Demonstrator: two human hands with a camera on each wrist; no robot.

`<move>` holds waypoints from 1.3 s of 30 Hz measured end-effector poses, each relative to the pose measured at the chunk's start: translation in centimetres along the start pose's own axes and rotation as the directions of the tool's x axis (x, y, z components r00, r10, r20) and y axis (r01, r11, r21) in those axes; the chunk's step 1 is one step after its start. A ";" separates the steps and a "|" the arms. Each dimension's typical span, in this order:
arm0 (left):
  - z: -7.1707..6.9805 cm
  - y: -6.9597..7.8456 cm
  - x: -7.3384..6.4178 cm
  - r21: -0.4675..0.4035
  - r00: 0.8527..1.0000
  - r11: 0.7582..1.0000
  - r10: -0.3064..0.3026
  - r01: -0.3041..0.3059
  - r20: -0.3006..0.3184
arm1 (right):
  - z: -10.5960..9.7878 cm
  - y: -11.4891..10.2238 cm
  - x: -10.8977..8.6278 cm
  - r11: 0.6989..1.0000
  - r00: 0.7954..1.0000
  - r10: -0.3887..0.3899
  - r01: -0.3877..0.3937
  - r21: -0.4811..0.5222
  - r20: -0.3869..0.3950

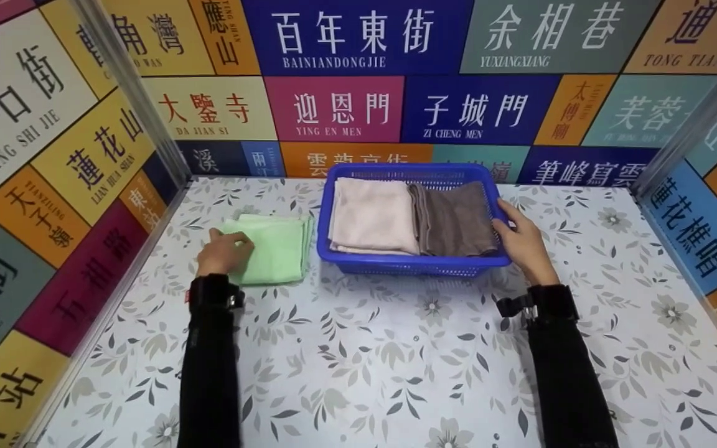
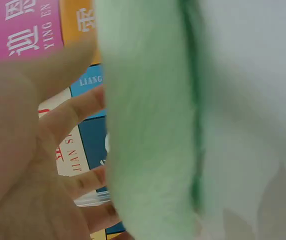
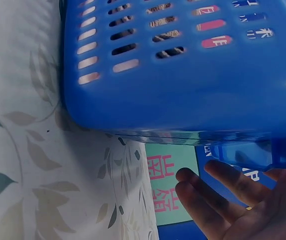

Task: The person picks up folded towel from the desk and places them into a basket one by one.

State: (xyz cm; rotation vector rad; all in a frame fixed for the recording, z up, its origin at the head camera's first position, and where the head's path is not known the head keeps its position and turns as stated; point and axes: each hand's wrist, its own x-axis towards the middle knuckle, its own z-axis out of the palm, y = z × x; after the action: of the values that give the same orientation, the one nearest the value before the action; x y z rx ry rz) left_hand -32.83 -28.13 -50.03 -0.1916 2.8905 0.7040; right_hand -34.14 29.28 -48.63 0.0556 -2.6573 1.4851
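Observation:
A folded light green cloth [image 1: 274,252] lies on the table at the left. My left hand [image 1: 223,250] is at its left side, and in the left wrist view the spread fingers [image 2: 85,107] reach to the cloth's edge, their tips hidden behind it. A blue plastic basket [image 1: 374,264] with slotted walls stands right of the cloth. Inside it, a folded pale pink cloth [image 1: 374,214] lies left of a folded dark brown cloth [image 1: 461,218]. At the basket's right end, my right hand [image 1: 526,239] holds the rim, thumb at the rim and fingers outside.
The table [image 1: 383,361] has a white top with grey leaves and flowers. Panels of coloured street signs [image 1: 333,109] stand behind it and along both sides, meeting at clear corner strips. The basket is close to the back panel.

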 end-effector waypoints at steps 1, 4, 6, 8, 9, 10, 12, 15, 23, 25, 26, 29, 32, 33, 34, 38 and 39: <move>0.0 -0.1 -0.2 -0.006 1.000 1.000 0.010 -0.010 -0.005 | 0.0 0.0 0.0 1.000 1.000 0.001 -0.001 -0.002 0.000; -0.2 -0.3 -0.8 -0.007 0.999 0.999 0.037 -0.037 -0.001 | 0.0 0.2 0.0 1.000 1.000 0.005 -0.005 -0.002 0.002; -0.3 -0.5 -1.3 -0.017 0.998 0.998 0.064 -0.063 0.025 | 0.0 0.2 -0.1 1.000 1.000 0.007 -0.007 0.005 -0.001; -0.4 -0.6 -1.8 -0.034 0.994 0.995 0.094 -0.092 0.060 | -0.1 0.2 -0.2 1.000 1.000 0.005 -0.005 0.005 -0.009; -0.5 -0.8 -2.0 -0.044 0.990 0.992 0.117 -0.114 0.078 | -0.2 0.2 -0.2 1.000 1.000 0.005 -0.005 0.007 -0.012; -0.5 -1.0 -2.2 -0.061 0.985 0.989 0.142 -0.136 0.095 | -0.2 0.2 -0.3 1.000 1.000 0.006 -0.006 0.009 -0.013; -0.4 -1.3 -2.9 -0.088 0.973 0.979 0.196 -0.186 0.119 | -0.3 0.1 -0.3 1.000 1.000 0.009 -0.008 0.009 -0.016; 0.0 -2.0 -4.3 -0.123 0.949 0.956 0.283 -0.267 0.139 | -0.3 0.1 -0.4 1.000 1.000 0.015 -0.015 0.005 -0.010; 1.0 -1.6 -8.1 -0.106 0.908 0.916 0.398 -0.386 0.132 | -0.4 0.0 -0.5 1.000 1.000 0.016 -0.016 0.000 -0.023; 1.3 -1.2 -8.7 -0.101 0.890 0.903 0.429 -0.418 0.151 | -0.4 0.0 -0.5 1.000 0.999 0.016 -0.016 -0.015 -0.028; 1.5 -1.0 -8.9 -0.096 0.880 0.895 0.446 -0.436 0.160 | -0.3 0.0 -0.5 1.000 0.999 0.015 -0.015 -0.025 -0.028; 2.0 -0.1 -9.5 -0.084 0.858 0.875 0.484 -0.476 0.174 | -0.2 -0.1 -0.3 0.999 0.999 0.011 -0.012 -0.045 -0.033; 2.8 1.4 -9.9 -0.074 0.853 0.868 0.496 -0.490 0.165 | -0.2 -0.1 -0.4 0.999 0.999 0.010 -0.012 -0.044 -0.040; 3.1 2.0 -9.9 -0.076 0.853 0.869 0.495 -0.490 0.163 | -0.2 -0.1 -0.4 0.999 0.999 0.013 -0.014 -0.038 -0.043; 3.6 2.7 -10.0 -0.076 0.853 0.868 0.497 -0.491 0.160 | -0.3 -0.1 -0.4 0.999 0.999 0.013 -0.015 -0.037 -0.045; 5.3 5.5 -10.3 -0.064 0.859 0.875 0.484 -0.480 0.167 | -0.1 -0.2 -0.4 0.999 0.999 0.007 -0.009 -0.037 -0.041; 5.7 6.2 -10.4 -0.055 0.861 0.878 0.478 -0.476 0.171 | 0.0 -0.2 -0.3 0.999 0.999 0.004 -0.006 -0.037 -0.041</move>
State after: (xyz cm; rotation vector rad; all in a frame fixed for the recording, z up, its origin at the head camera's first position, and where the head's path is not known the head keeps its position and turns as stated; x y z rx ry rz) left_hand -22.94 -19.13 -50.35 0.5833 2.7688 0.7603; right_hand -33.83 29.20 -48.48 0.0161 -2.6541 1.4216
